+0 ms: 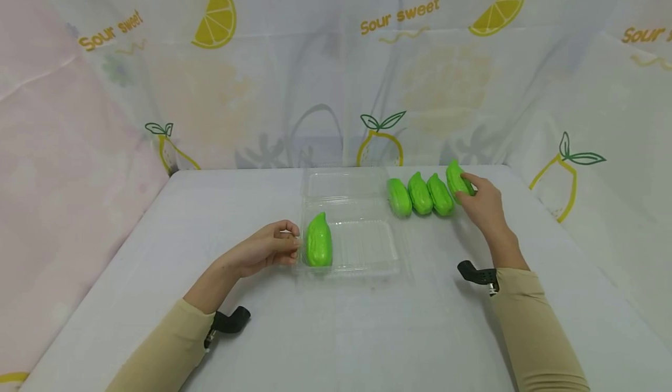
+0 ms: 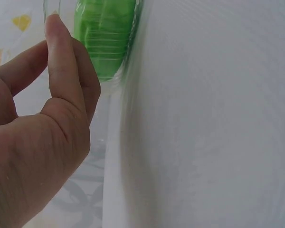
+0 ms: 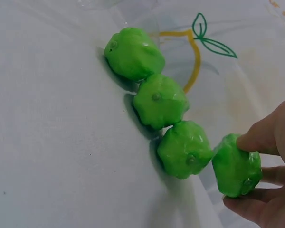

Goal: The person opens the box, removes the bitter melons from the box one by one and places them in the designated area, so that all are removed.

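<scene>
In the head view a clear plastic clamshell box (image 1: 364, 246) lies open on the table, its lid folded to the back. A glossy green toy bitter melon (image 1: 318, 243) lies along the left side of its base. My left hand (image 1: 270, 245) pinches the box's left rim between thumb and fingers; in the left wrist view the fingertips (image 2: 57, 31) meet the clear edge. At the back right, my right hand (image 1: 482, 200) holds another green bitter melon (image 3: 232, 166) between thumb and fingers, at the right end of a row of similar ones (image 1: 420, 193).
The three other bitter melons (image 3: 159, 100) lie side by side, right of the box lid (image 1: 343, 183). A white cloth covers the table (image 1: 357, 333). Lemon-printed curtain (image 1: 315, 77) hangs along the back and sides. A black camera mount (image 1: 475, 272) sits at each wrist.
</scene>
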Available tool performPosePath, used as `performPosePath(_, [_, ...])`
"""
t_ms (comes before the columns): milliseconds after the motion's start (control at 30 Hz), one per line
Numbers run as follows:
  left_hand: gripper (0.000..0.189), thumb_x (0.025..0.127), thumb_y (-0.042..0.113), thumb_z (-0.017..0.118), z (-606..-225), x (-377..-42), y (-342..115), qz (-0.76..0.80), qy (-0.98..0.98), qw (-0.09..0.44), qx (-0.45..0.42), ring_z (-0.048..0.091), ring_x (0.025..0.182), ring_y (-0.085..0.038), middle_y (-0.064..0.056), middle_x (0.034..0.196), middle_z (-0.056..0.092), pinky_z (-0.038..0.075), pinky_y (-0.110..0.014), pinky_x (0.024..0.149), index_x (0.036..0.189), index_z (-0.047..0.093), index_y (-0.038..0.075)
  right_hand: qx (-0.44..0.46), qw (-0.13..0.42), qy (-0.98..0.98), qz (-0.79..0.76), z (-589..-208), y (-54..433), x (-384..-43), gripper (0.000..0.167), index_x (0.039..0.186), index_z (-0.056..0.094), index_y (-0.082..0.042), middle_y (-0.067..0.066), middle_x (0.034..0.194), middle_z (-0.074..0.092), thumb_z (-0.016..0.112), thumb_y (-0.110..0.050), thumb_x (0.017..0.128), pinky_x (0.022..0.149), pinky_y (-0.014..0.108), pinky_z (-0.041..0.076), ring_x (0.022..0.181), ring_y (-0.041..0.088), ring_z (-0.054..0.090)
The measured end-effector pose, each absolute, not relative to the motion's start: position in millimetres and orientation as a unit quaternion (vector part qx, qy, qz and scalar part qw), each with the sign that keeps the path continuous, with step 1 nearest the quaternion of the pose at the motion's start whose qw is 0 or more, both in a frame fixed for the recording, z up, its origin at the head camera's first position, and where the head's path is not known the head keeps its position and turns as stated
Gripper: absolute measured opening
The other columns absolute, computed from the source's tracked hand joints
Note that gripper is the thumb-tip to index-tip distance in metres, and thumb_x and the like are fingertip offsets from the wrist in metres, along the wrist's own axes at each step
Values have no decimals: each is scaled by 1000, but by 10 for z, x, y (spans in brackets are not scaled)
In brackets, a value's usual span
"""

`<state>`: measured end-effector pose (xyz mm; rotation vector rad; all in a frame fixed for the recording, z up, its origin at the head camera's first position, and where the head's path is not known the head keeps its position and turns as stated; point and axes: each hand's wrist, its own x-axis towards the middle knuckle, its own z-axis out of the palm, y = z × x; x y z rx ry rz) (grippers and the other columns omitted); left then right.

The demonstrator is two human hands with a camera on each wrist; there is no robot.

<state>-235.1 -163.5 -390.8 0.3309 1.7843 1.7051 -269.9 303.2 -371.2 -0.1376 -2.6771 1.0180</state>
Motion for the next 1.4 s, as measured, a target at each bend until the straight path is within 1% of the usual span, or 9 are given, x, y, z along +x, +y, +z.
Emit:
performPosePath(133, [20, 100, 9, 55, -3910, -2351, -1635, 648, 679, 321, 123, 60, 73, -8, -1, 81, 57, 59, -18, 68, 113, 40, 7, -52, 120, -927, 350, -3724, 3039, -2703, 55, 147, 43, 1, 32, 149, 41, 53, -12, 95, 106, 61, 41, 133, 47, 43])
performPosePath(233, [20, 100, 9, 55, -3914, -2351, -1635, 648, 680, 321, 123, 60, 73, -8, -1, 82, 57, 59, -18, 69, 114, 40, 7, -56, 106, -930, 349, -3740, 3044, -2713, 55, 147, 41, 1, 31, 150, 40, 52, -13, 95, 112, 64, 35, 140, 49, 35])
performPosePath(367, [21, 100, 9, 56, -3922, -2350, -1636, 647, 682, 319, 122, 60, 74, -9, -1, 82, 57, 59, -18, 69, 114, 40, 7, -59, 85, -931, 349, -3773, 3060, -2721, 55, 149, 39, 1, 31, 152, 36, 50, -13, 97, 116, 64, 28, 144, 51, 28])
performPosePath(433, [21, 100, 10, 56, -3925, -2349, -1638, 646, 682, 319, 121, 60, 74, -9, -1, 82, 57, 59, -19, 69, 114, 40, 7, -58, 77, -932, 350, -3790, 3066, -2718, 55, 149, 37, 2, 31, 153, 35, 49, -13, 98, 117, 65, 27, 144, 51, 27])
performPosePath(700, [21, 100, 9, 56, -3921, -2354, -1634, 650, 678, 320, 123, 60, 73, -9, -1, 82, 56, 59, -18, 69, 114, 40, 6, -50, 73, -933, 348, -3838, 3097, -2723, 53, 149, 36, 3, 33, 153, 34, 48, -14, 100, 116, 66, 27, 144, 52, 26])
performPosePath(967, [19, 100, 9, 55, -3916, -2351, -1627, 648, 680, 320, 122, 60, 73, -8, -1, 81, 57, 59, -18, 68, 113, 41, 7, -53, 55, -936, 342, -3890, 3133, -2741, 54, 150, 35, 3, 32, 154, 31, 48, -15, 101, 117, 66, 24, 145, 52, 24])
performPosePath(1400, [20, 101, 7, 54, -3893, -2338, -1617, 649, 681, 318, 115, 61, 72, -8, -1, 81, 58, 59, -18, 69, 115, 40, 4, -51, 57, -938, 338, -3915, 3134, -2737, 54, 150, 36, 1, 32, 154, 32, 48, -13, 99, 117, 65, 25, 145, 51, 24])
